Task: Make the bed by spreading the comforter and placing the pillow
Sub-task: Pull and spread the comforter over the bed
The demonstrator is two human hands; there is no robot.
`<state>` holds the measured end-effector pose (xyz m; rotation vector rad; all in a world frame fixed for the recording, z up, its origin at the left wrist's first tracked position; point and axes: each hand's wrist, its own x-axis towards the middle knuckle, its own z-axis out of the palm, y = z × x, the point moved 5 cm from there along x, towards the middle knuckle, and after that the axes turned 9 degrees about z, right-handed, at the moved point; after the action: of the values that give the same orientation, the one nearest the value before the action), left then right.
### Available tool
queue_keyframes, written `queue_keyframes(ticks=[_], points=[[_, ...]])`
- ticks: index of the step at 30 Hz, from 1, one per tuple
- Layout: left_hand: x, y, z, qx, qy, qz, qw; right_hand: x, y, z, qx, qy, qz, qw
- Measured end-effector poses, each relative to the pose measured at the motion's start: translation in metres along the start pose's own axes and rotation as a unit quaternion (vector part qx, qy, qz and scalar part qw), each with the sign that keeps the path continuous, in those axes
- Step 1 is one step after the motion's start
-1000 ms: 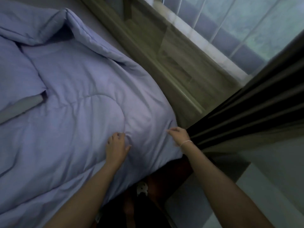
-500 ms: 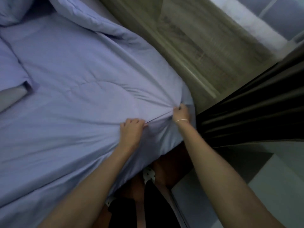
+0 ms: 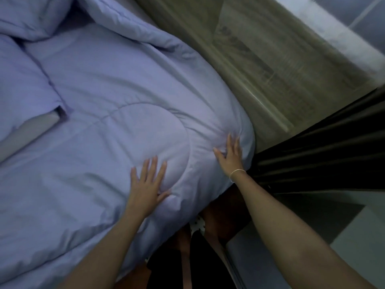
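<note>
Both hands flat on the comforter (image 3: 108, 105)

Left hand (image 3: 145, 185) and right hand (image 3: 230, 156) lie open, fingers spread, gripping nothing, near the bed's corner beside the curtain (image 3: 325, 155).

A pale lavender comforter (image 3: 108, 97) covers the bed and spills over its near edge and its near right corner (the mattress itself is hidden). Toward the left edge a fold is turned back, showing a grey underside (image 3: 31, 130). Bunched folds lie at the far end.
</note>
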<state>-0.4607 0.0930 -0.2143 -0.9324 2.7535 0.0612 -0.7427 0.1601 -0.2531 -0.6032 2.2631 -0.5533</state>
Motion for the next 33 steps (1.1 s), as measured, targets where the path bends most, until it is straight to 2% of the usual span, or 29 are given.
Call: queue_keyframes(ticks=[2, 5, 9, 12, 15, 18, 23, 27, 33], points=[[-0.002, 0.0, 0.003, -0.002, -0.008, -0.003, 1.0, 0.002, 0.005, -0.008, 0.001, -0.007, 0.036, 0.999], [-0.005, 0.004, -0.006, -0.031, -0.005, -0.015, 0.999, -0.004, 0.01, -0.017, -0.024, -0.08, 0.082, 0.993], [-0.02, -0.003, -0.03, -0.096, 0.001, -0.068, 0.993, -0.03, -0.022, -0.03, -0.08, 0.018, 0.003, 0.997], [-0.046, -0.024, -0.055, -0.118, 0.013, -0.102, 0.988, -0.065, -0.07, -0.008, -0.134, 0.012, -0.076, 0.988], [-0.096, -0.066, -0.07, -0.124, 0.028, -0.163, 0.978, -0.109, -0.129, 0.034, -0.186, -0.022, -0.154, 0.97], [-0.155, -0.116, -0.076, -0.134, 0.032, -0.228, 0.964, -0.157, -0.187, 0.077, -0.197, -0.052, -0.194, 0.96], [-0.276, -0.194, -0.078, -0.111, 0.083, -0.32, 0.937, -0.25, -0.269, 0.159, -0.241, -0.09, -0.288, 0.923], [-0.384, -0.243, -0.07, -0.114, 0.08, -0.385, 0.912, -0.33, -0.303, 0.235, -0.268, -0.112, -0.322, 0.901], [-0.536, -0.315, -0.063, -0.135, 0.121, -0.461, 0.869, -0.451, -0.347, 0.354, -0.308, -0.141, -0.4, 0.852]])
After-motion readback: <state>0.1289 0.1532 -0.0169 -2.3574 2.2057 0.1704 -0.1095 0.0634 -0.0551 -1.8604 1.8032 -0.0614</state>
